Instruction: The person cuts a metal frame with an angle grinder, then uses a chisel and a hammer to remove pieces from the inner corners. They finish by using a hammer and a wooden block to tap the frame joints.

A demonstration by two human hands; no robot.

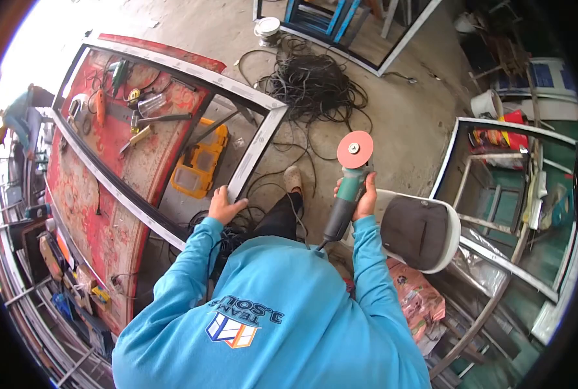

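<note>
My right hand (365,198) is wrapped round the green and black body of an angle grinder (347,198). Its flat reddish disc (355,150) faces up at the far end, and the cord end points towards my body. On the other side, my left hand (224,206) grips the near end of a white-taped metal frame (253,152), thumb stuck out to the right. That frame lies across a table covered with a worn red patterned carpet (127,214). The undersides of my left fingers are hidden.
A hammer (162,118), an orange-handled tool (100,107) and other tools lie on the carpet. A yellow organizer case (200,159) sits beyond. Tangled black cable (315,84) covers the floor ahead. A dark-padded white seat (419,231) stands right; another person (20,120) is far left.
</note>
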